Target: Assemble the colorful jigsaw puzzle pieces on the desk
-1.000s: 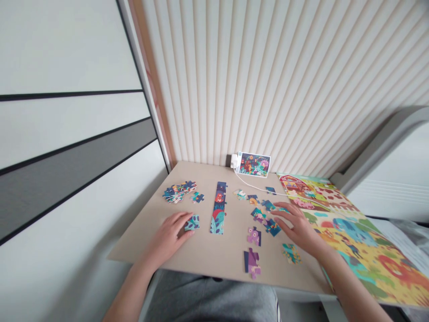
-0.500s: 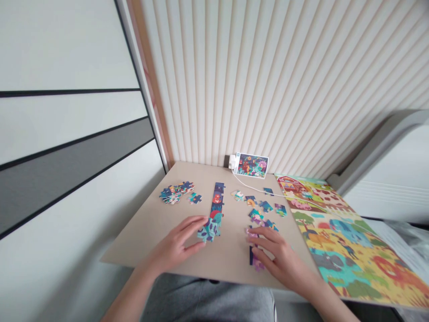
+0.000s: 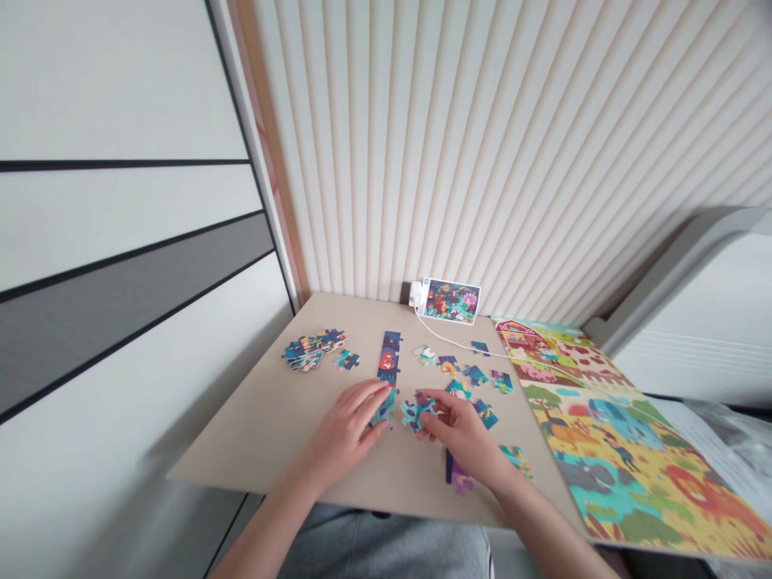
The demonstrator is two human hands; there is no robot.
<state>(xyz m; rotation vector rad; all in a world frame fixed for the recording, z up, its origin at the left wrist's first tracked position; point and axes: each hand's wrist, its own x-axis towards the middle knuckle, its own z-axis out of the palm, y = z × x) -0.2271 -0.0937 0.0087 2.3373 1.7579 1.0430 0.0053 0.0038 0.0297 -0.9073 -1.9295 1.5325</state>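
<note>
A vertical strip of joined puzzle pieces (image 3: 389, 358) lies near the middle of the table. My left hand (image 3: 350, 422) rests at the strip's lower end, its fingertips on the teal pieces there, thumb and fingers apart. My right hand (image 3: 455, 426) pinches a teal and purple piece (image 3: 416, 410) just right of that end. Loose pieces (image 3: 475, 375) are scattered to the right of the strip. Below my right hand are purple pieces (image 3: 462, 478), partly covered, and a teal and yellow piece (image 3: 517, 460) shows beside my right wrist.
A heap of pieces (image 3: 309, 352) sits at the table's back left, with one piece (image 3: 347, 360) beside it. A picture card (image 3: 451, 301) leans at the back by a white plug (image 3: 416, 294), whose cable crosses rightward. Animal puzzles (image 3: 627, 450) cover the right side.
My right hand has moved left and up from the purple pieces and now grips a piece near the strip. The teal piece formerly by my left fingers is no longer there.
</note>
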